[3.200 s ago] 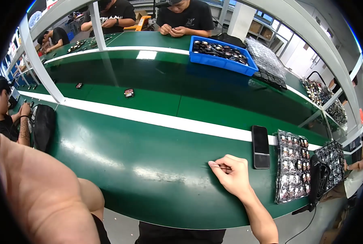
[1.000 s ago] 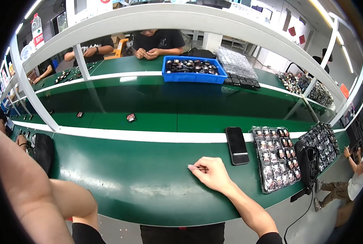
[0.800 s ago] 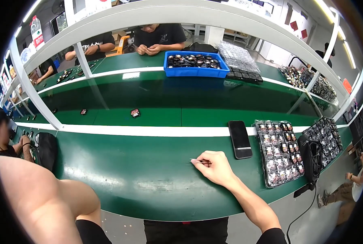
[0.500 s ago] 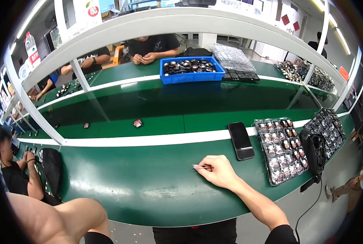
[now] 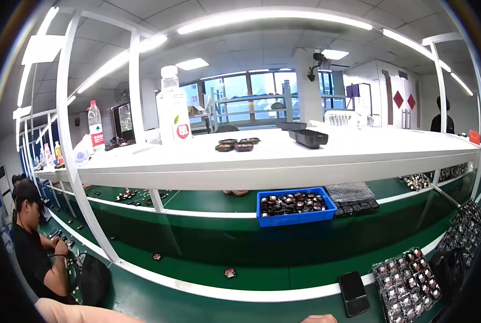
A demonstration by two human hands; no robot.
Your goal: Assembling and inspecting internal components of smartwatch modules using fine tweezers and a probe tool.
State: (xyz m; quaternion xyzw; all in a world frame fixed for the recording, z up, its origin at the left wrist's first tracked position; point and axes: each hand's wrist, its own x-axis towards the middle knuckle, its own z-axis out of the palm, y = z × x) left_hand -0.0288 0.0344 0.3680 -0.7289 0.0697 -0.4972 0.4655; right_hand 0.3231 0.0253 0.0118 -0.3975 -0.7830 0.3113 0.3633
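Note:
Only the top of my right hand (image 5: 319,318) shows at the lower edge, left of a black phone (image 5: 354,293) lying on the green bench. Its fingers are cut off by the frame, so whatever they hold is hidden. My left arm (image 5: 84,312) crosses the lower left corner, while the left hand itself is out of the picture. To the right of the phone lies a clear plastic tray (image 5: 407,288) with rows of small dark parts. Past the white rail, a small dark and reddish part (image 5: 229,273) rests on the green strip.
A white shelf (image 5: 283,161) spans the view above the bench, carrying bottles and black trays. Behind the strip stands a blue bin (image 5: 297,219) full of small parts. A co-worker (image 5: 38,242) sits at the left beside a black bag (image 5: 92,280). More filled trays (image 5: 466,229) stand at right.
The view has tilted upward, so the bench and my arms have dropped to the lower edge. My right hand, earlier pinching tweezers, is now mostly cut off. The shelf top has come into view.

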